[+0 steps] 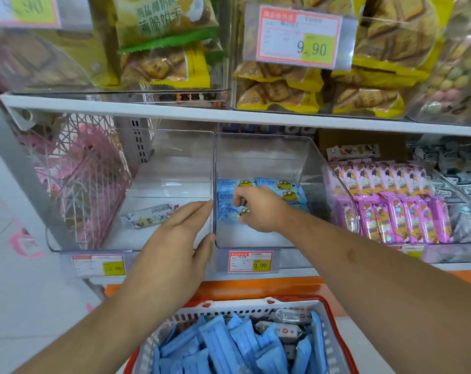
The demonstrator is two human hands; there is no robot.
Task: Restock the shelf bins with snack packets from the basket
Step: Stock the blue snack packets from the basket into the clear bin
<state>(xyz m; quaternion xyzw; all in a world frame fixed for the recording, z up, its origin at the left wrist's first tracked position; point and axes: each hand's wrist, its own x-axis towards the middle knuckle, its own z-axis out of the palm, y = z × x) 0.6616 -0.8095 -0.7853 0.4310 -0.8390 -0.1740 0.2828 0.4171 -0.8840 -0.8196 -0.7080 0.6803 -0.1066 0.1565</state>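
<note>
Nearest the person: a grey slotted plastic basket with a red rim (334, 314), sitting below the shelf's front edge. It is well filled with plain blue foil snack packets (223, 344), and a few white-and-grey wrapped packets (288, 318) lie toward its back right corner. Most of the stock is still to be moved.

Above the basket, at the shelf's front edge, two price labels: one marked 9.90 (250, 261) under the middle bin, another (99, 265) under the left bin.

Left hand (175, 233): fingers straight and together, laid flat against the front edge of the divider where the two clear bins meet. It holds nothing; it looks to be steadying the bin.

Right hand (258, 209): reached into the clear plastic middle bin (304, 163), fingers curled and pinching a blue cartoon-printed packet (229, 211). A handful of the same packets lie flat on the bin floor toward its back; the front of the floor is bare. This bin is only begun.

The clear left bin (175, 147) holds a single white printed packet (150, 215) near its front edge. Hardly started.

Right of the middle bin, pink packets (406, 211) stand in tight rows, looking full.

Farthest, the upper shelf carries clear bins of yellow cracker bags (277, 87).
</note>
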